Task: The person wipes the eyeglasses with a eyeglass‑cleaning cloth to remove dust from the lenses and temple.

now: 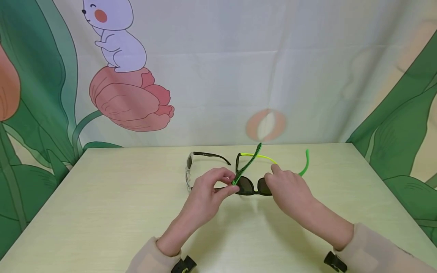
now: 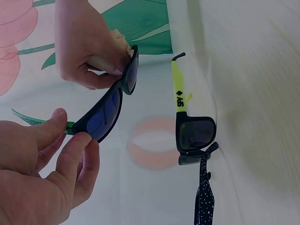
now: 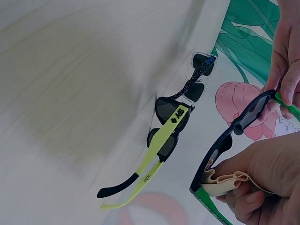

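Note:
Black-framed sunglasses with green temples are held up over the table between both hands. My left hand pinches the frame at its left corner, beside the hinge of the green temple. At the other lens, my right hand grips a folded cream cloth and presses it on the lens. The cloth is hidden in the head view but also shows in the left wrist view.
Beyond the hands, black sunglasses with yellow temples stand on the table. Next to them are clear-framed sunglasses with dark speckled temples. A printed curtain hangs behind the table's far edge.

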